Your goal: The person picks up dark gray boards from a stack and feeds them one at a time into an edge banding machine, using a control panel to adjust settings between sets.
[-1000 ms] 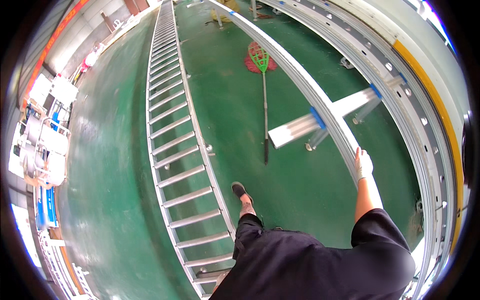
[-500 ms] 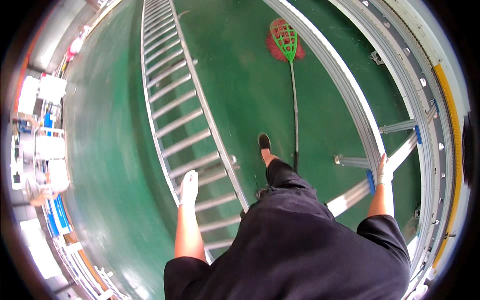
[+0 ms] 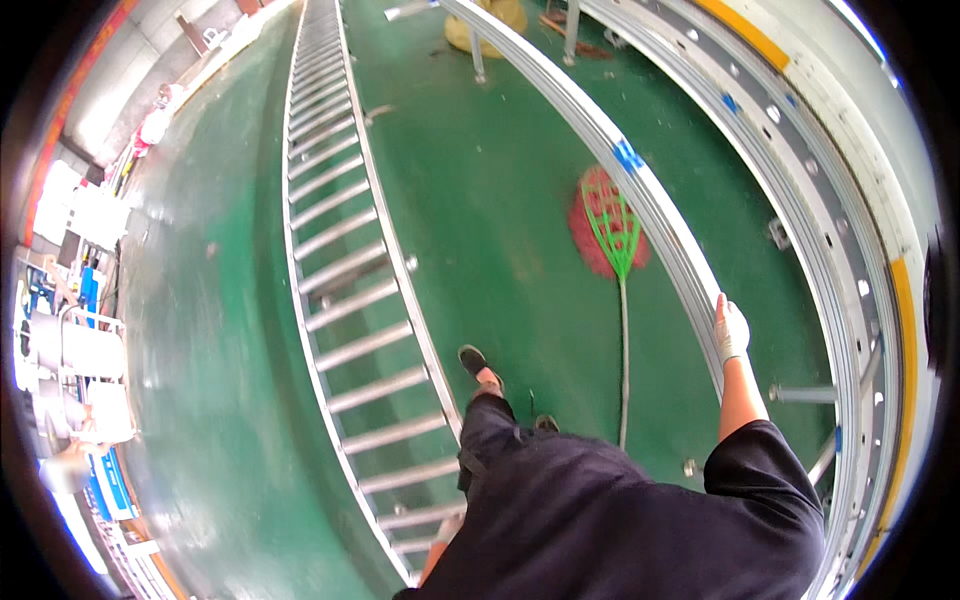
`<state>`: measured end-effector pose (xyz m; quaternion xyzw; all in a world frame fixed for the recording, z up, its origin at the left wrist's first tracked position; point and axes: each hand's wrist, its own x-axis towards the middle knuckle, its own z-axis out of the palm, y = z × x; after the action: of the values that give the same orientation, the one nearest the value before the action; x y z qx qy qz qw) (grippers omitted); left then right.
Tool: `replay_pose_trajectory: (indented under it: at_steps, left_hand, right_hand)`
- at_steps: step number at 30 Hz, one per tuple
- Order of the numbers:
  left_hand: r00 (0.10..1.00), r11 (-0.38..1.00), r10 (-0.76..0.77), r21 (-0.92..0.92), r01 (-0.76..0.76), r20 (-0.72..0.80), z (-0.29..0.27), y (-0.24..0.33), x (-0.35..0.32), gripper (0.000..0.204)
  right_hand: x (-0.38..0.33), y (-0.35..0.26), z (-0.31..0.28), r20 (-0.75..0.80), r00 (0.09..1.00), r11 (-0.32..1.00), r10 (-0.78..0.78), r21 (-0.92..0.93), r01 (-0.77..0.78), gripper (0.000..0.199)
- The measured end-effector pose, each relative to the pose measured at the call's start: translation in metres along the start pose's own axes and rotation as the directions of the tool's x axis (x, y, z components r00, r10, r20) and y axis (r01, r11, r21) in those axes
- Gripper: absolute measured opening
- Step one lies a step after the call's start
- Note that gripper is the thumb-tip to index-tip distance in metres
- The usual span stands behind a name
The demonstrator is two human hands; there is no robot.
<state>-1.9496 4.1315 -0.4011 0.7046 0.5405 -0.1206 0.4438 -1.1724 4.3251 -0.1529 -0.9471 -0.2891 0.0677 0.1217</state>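
Clock read from mid-view; long silver rail (image 3: 670, 235) bowing from 12 round past 3 o'clock; blue patch (image 3: 628, 156) on it at about half past 1; right hand (image 3: 732, 328) at 3 o'clock, laid on the rail, thumb pointing up along it; other fingers on its outer side, whether clamped beneath cannot tell; left hand (image 3: 450, 528) at 6 o'clock, partly behind the black shirt (image 3: 600, 510), just beside the ladder (image 3: 363, 346); its fingers hidden, so apart or together cannot tell; ladder runs from 11 o'clock down towards half past 6; green lattice head (image 3: 622, 252) over red material (image 3: 588, 238) at 2 o'clock, its pole (image 3: 625, 360) dropping towards 4; dark shoe (image 3: 473, 358) at 6 o'clock, near the ladder, on green floor (image 3: 230, 350).
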Motion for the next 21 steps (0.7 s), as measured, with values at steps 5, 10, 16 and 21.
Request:
replay_pose_trajectory:
  at_steps: [5, 10, 16, 21]
  left_hand:
    - [0.98, 0.988, -0.151, 0.032, 0.148, 0.131, -0.142, 0.005, 0.123, 0.03]
    - [0.993, 0.948, 0.115, 0.298, -0.115, 0.016, -0.412, 0.018, 0.326, 0.037]
    - [0.893, 0.997, 0.045, 0.081, -0.01, -0.449, -0.775, 0.108, 0.551, 0.036]
    - [0.798, 0.775, -0.225, -0.599, -0.201, -0.559, -0.918, 0.175, 0.684, 0.03]
  right_hand:
    - [0.086, -0.173, 0.044, -0.149, 0.988, 0.992, -0.035, -0.127, 0.016, 0.059]
    - [0.153, -0.268, 0.075, -0.29, 0.954, 0.965, 0.074, -0.222, -0.142, 0.053]
    - [0.249, -0.393, 0.118, -0.378, 0.919, 0.953, 0.114, -0.22, -0.209, 0.051]
    - [0.382, -0.508, 0.16, -0.309, 0.951, 0.983, -0.028, -0.183, -0.031, 0.039]
